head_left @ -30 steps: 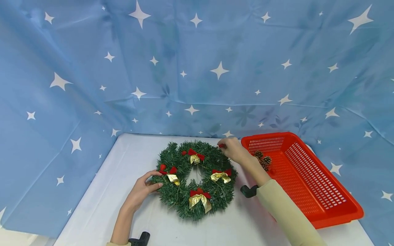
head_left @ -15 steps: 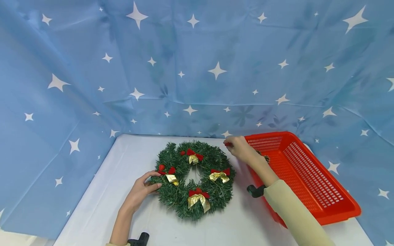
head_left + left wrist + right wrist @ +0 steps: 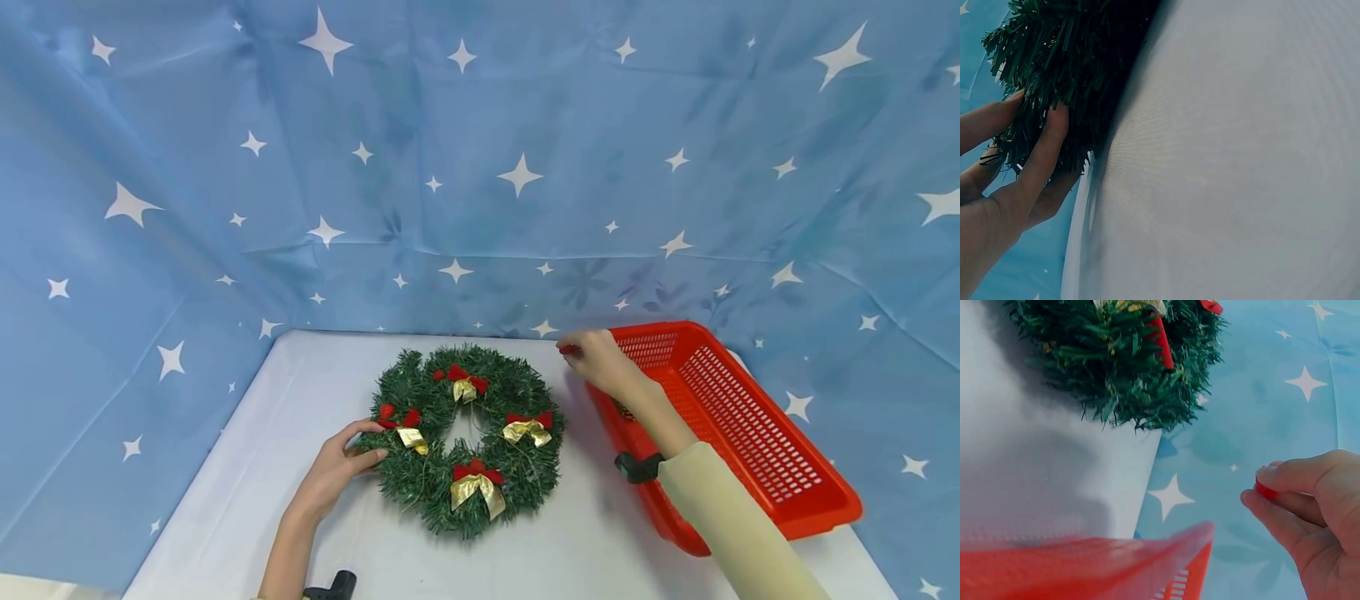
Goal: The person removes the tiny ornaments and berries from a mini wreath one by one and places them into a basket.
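Note:
A green tinsel wreath (image 3: 525, 471) lies on the table, with several red-and-gold bows and small red ornaments fixed on it. My left hand (image 3: 324, 477) grips its left edge; in the left wrist view the thumb and fingers sink into the green strands (image 3: 1079, 56). My right hand (image 3: 603, 362) is raised between the wreath's upper right and the basket, apart from the wreath. Thumb and fingertips pinch a small red ornament (image 3: 1265, 490), mostly covered by the fingers, so its exact kind is unclear.
A red plastic basket (image 3: 750, 442) with perforated sides stands on the right of the white-covered table (image 3: 315, 375). My right forearm passes over its near left side and hides most of the pine cones in it. A blue star-printed cloth (image 3: 480, 108) hangs behind.
My right hand, with the red ornament, has moved right, away from the wreath's upper right edge and toward the basket. My left hand keeps its grip. The head view has shifted slightly.

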`<state>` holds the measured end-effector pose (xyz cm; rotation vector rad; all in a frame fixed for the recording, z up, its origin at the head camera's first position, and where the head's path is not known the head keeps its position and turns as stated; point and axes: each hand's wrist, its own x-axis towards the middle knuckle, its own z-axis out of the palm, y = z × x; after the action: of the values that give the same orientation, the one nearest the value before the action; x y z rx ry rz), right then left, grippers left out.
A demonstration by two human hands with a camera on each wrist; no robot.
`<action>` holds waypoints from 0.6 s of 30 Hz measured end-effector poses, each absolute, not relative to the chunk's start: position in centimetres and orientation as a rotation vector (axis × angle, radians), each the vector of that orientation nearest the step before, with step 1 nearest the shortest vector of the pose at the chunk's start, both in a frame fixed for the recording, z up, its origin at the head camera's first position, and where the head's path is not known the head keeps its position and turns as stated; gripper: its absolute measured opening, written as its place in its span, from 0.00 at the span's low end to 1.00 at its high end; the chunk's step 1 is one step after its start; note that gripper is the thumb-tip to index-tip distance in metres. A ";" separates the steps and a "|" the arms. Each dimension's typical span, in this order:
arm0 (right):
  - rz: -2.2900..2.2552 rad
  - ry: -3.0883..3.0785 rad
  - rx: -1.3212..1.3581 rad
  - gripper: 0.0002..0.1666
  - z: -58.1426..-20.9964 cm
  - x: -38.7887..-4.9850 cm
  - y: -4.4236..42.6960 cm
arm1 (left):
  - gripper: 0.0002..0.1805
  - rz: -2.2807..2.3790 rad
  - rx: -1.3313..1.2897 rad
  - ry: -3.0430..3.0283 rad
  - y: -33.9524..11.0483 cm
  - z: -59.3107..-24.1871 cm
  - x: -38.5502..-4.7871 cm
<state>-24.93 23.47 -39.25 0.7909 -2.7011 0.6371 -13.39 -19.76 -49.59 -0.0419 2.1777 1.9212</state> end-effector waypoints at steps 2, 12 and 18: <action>0.634 -2.693 0.781 0.12 -39.1 -24.7 23.9 | 0.25 1.917 -0.039 2.177 -19.7 -49.6 -13.4; 0.621 -2.732 0.692 0.10 -39.0 -24.1 25.9 | 0.25 1.909 -0.042 2.182 -19.8 -49.7 -13.5; 0.611 -2.763 0.642 0.11 -39.4 -23.8 27.4 | 0.25 1.903 -0.050 2.183 -19.7 -49.6 -13.5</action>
<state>-23.79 27.38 -39.41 0.6422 -2.7633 0.6114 -13.52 -19.70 -49.65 -0.0501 2.1835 1.9034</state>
